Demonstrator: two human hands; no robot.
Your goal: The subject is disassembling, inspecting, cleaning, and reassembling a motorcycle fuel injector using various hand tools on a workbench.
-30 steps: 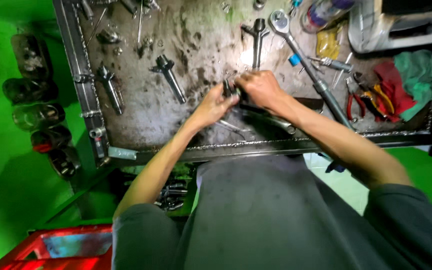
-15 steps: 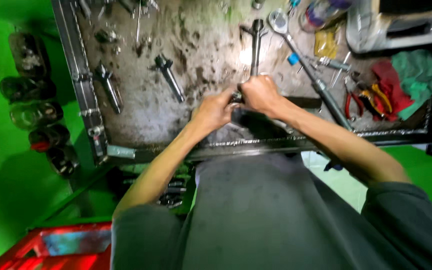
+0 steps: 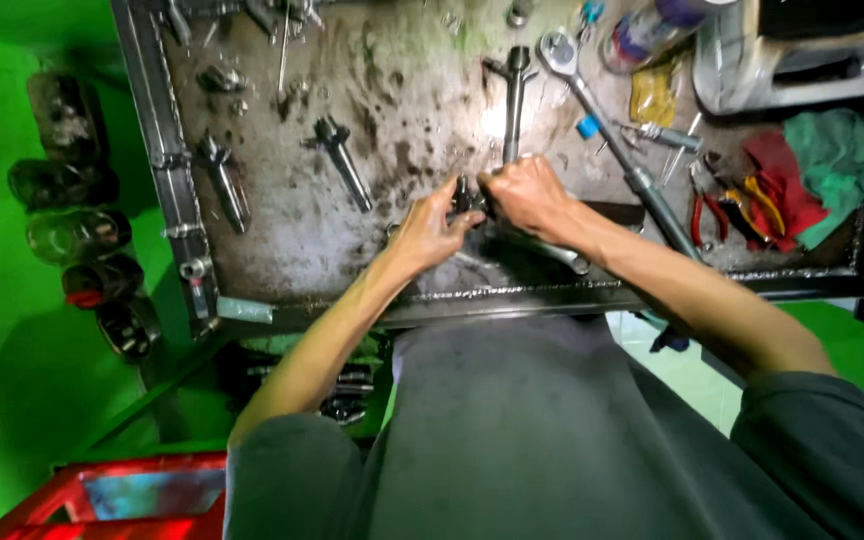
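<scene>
Both of my hands meet over the middle of a stained metal workbench [image 3: 282,240]. My left hand [image 3: 430,228] pinches a small dark metal part [image 3: 464,193] with its fingertips. My right hand [image 3: 524,193] is closed around the lower end of a long T-shaped metal tool [image 3: 515,95] that runs away from me across the bench. The part sits between the two hands, mostly hidden by my fingers. A steel rod [image 3: 552,252] lies under my right wrist.
A long ratchet wrench [image 3: 602,125] lies right of the hands. Red-handled pliers [image 3: 717,215], red and green rags [image 3: 812,170] and a white plastic container [image 3: 802,50] sit at the far right. Two bolt-like parts [image 3: 344,160] lie left. Dark cylinders [image 3: 77,230] hang off the left edge. A red crate [image 3: 132,495] stands below.
Both hands have shifted slightly away from me toward the T-shaped tool, and the right hand has closed on its lower end. The left fingers stay on the small part.
</scene>
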